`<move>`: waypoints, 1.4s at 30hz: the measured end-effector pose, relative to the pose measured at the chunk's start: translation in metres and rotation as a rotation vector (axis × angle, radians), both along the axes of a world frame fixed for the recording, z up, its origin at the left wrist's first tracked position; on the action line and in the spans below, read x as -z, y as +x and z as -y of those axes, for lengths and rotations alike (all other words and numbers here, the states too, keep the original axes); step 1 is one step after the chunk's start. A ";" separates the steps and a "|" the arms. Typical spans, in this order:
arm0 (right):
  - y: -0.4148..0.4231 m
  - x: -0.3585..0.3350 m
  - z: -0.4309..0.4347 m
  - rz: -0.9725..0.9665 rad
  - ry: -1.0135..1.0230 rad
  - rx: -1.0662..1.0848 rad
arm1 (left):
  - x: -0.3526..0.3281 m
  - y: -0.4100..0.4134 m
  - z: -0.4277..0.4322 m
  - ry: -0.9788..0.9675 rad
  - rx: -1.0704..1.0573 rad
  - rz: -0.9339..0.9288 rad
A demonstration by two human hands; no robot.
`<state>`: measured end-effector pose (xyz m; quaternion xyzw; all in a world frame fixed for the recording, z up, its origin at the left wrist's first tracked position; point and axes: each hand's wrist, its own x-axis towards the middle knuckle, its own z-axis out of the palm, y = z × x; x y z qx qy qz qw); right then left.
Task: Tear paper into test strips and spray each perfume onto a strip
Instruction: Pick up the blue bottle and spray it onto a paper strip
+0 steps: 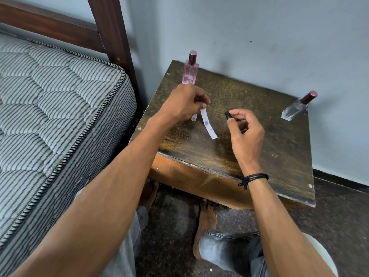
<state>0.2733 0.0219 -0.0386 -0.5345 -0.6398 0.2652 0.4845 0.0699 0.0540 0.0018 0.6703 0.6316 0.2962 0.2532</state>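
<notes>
While the left hand (184, 104) pinches the upper end of the paper strip (209, 125), which slants wet-spotted over the middle of the wooden table (279, 148), the right hand (246, 129) pinches a small dark object (227, 114) just beside it. A pink perfume bottle (190, 71) stands at the table's back left corner, a clear perfume bottle (294, 109) at its right edge.

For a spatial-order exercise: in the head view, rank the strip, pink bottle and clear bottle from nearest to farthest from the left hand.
1. The strip, pinched in the left hand.
2. The pink bottle, just behind it, back left.
3. The clear bottle, far right corner.
</notes>
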 end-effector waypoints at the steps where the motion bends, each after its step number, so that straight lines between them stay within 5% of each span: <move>1: 0.000 0.000 0.000 -0.006 -0.003 0.002 | 0.000 0.000 0.000 0.000 0.000 0.005; 14: 0.001 0.005 -0.003 0.005 0.006 -0.021 | -0.001 -0.001 0.001 -0.002 -0.015 -0.009; 25: 0.001 0.004 -0.002 0.021 0.011 -0.046 | 0.003 0.012 0.007 0.018 0.064 -0.363; 42: 0.000 0.003 -0.001 0.046 0.030 -0.063 | 0.000 0.009 0.006 -0.016 0.084 -0.263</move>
